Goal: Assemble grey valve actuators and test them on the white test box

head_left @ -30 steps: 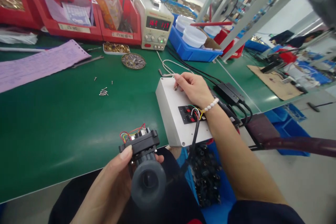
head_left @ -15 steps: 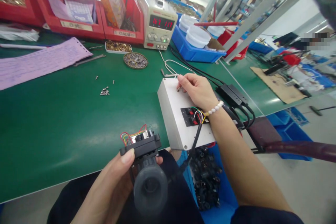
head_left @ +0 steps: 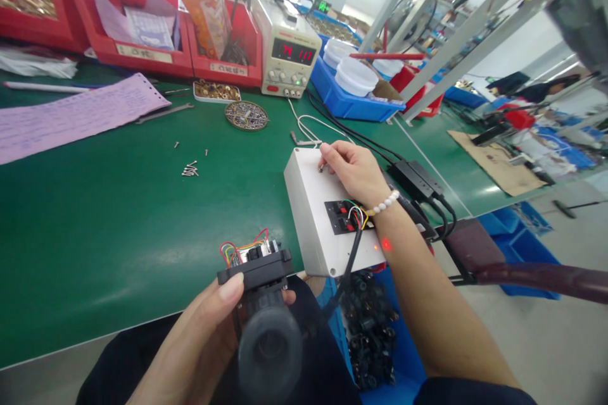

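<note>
My left hand [head_left: 199,342] grips a black eyepiece unit [head_left: 266,323] over my lap; coloured wires and a small circuit board show at its far end. A black cable runs from it to the red and black terminals [head_left: 342,215] on a white test box [head_left: 316,205] at the table's near edge. My right hand [head_left: 354,168] rests on the box's top, fingers pinched on a small metal toggle switch [head_left: 322,168]. A red light spot [head_left: 386,245] glows on my right forearm.
A bench power supply [head_left: 289,57] with red digits stands at the back, red bins [head_left: 128,31] to its left. A pink form [head_left: 71,115], loose screws [head_left: 190,169], two small dishes of parts [head_left: 246,115] and black adapters [head_left: 418,178] lie on the green mat. A blue crate of black parts [head_left: 373,329] sits below.
The power supply's digits have changed. A red light spot has appeared on my right forearm. Both hands stay where they were.
</note>
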Tool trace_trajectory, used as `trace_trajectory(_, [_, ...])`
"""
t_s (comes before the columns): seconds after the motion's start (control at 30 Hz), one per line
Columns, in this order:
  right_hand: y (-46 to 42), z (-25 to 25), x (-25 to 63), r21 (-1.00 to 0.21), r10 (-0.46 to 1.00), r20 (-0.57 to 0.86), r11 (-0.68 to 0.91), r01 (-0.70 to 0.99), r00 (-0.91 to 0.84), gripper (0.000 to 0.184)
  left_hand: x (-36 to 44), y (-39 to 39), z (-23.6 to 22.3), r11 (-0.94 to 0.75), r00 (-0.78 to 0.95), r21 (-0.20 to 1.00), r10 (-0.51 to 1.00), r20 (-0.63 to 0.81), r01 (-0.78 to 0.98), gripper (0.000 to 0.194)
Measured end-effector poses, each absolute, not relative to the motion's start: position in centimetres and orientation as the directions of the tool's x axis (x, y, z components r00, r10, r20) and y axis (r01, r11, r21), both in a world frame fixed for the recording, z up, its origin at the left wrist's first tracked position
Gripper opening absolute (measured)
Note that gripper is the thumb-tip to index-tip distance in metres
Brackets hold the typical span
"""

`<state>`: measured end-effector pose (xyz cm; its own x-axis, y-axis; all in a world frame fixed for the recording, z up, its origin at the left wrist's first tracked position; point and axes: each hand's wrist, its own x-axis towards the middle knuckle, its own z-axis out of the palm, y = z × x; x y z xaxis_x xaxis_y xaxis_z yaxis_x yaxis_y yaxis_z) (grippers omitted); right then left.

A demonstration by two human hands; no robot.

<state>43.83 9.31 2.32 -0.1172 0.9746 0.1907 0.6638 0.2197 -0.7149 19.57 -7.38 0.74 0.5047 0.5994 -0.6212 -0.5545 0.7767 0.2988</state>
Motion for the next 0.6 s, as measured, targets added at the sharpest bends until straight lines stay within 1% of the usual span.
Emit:
trace_trajectory(0.13, [9.3,2.3,43.9,-0.714,0.976,0.187,0.215,0.667,-0.114,0.051,19.6,-7.4,0.9,0.777,0.496,0.279,0.589,-0.638,-0.564,0.044])
trace_trajectory(0.23, [9.2,2.4,43.9,-0.715,0.977,0.185,0.21,0.666,-0.11,0.053,19.8,-7.4,1.2,0.77,0.455,0.286,0.586,-0.67,-0.57,0.048])
trace_trajectory(0.37, [9.2,2.5,43.7,-0.718,0.978,0.18,0.203,0.666,-0.104,0.054,20.0,-7.4,1.4,0.766,0.448,0.3,0.594,-0.668,-0.568,0.049])
trace_trajectory(0.47, [9.2,2.5,43.6,-0.719,0.979,0.175,0.197,0.666,-0.101,0.052,19.9,-7.5,0.9,0.774,0.458,0.294,0.586,-0.669,-0.561,0.047])
trace_trajectory(0.53, [9.2,2.5,43.6,-0.719,0.98,0.176,0.195,0.667,-0.097,0.049,19.5,-7.8,0.3,0.796,0.5,0.267,0.561,-0.659,-0.543,0.046])
trace_trajectory(0.6, [9.1,2.5,43.6,-0.719,0.98,0.174,0.191,0.669,-0.093,0.045,19.1,-8.0,-0.7,0.801,0.521,0.287,0.57,-0.635,-0.526,0.046])
